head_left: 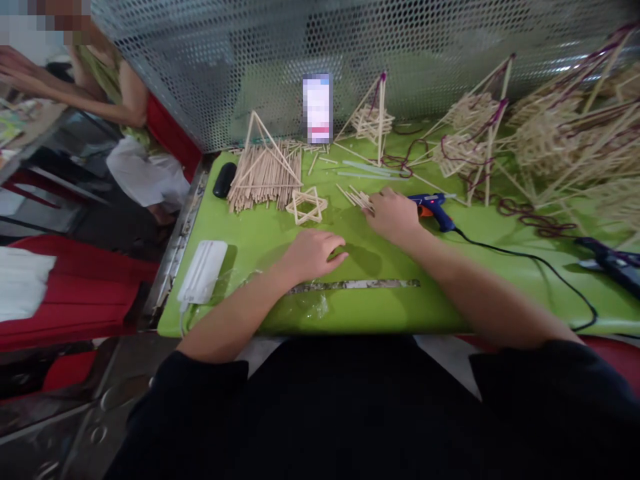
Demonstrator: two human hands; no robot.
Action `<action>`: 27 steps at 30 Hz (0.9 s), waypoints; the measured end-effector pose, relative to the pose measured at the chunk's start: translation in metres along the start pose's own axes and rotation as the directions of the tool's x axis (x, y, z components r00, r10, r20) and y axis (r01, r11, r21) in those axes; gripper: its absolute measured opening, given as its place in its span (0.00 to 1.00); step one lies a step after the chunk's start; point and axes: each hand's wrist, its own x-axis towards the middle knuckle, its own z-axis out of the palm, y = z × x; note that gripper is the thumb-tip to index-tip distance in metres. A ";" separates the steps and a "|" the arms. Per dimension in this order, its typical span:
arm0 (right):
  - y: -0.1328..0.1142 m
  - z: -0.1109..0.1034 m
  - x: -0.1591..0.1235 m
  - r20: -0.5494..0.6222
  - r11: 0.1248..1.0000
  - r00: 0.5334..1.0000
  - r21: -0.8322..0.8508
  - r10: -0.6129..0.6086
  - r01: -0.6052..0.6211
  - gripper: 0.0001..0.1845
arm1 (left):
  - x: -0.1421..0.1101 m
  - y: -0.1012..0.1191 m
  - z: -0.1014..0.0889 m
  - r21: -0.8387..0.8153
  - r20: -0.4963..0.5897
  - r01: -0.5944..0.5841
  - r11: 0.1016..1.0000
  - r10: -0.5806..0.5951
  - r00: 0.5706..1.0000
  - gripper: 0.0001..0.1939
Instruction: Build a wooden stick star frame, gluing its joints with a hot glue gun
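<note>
My left hand (313, 253) rests on the green table top (440, 300), fingers curled loosely with nothing visible in them. My right hand (393, 215) lies further back, its fingers closed over a small bunch of thin wooden sticks (357, 197). A flat star made of sticks (307, 205) lies just beyond my left hand. A blue glue gun (433, 208) sits right of my right hand, its black cord (530, 260) trailing to the right.
A large pile of sticks (265, 175) with a stick pyramid, a black case (224, 180), a white face mask (203, 271), a ruler strip (355, 285), and finished stick ornaments (550, 140) at the right. Another person (115, 87) sits far left behind a mesh screen (350, 53).
</note>
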 end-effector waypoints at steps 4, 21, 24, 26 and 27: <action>0.005 0.002 -0.002 0.000 1.000 1.000 0.003 0.019 -0.019 0.22 | 0.000 0.003 0.001 0.016 0.009 -0.034 0.999 0.034 0.999 0.22; 0.000 0.002 0.004 0.034 0.998 0.999 -0.044 0.042 -0.040 0.25 | -0.001 0.008 0.001 0.056 -0.035 -0.090 0.994 0.092 0.995 0.19; 0.000 0.003 0.008 0.023 0.999 1.000 -0.048 0.019 -0.018 0.25 | 0.000 0.007 0.003 0.045 -0.024 -0.091 0.995 0.092 0.995 0.20; 0.000 0.005 0.010 0.018 0.999 1.000 -0.050 -0.019 0.020 0.25 | 0.000 0.006 0.005 0.043 -0.013 -0.090 0.995 0.091 0.996 0.20; -0.001 0.006 0.011 0.016 0.998 0.999 -0.050 -0.035 0.035 0.26 | 0.000 0.006 0.005 0.041 -0.006 -0.091 0.995 0.091 0.996 0.20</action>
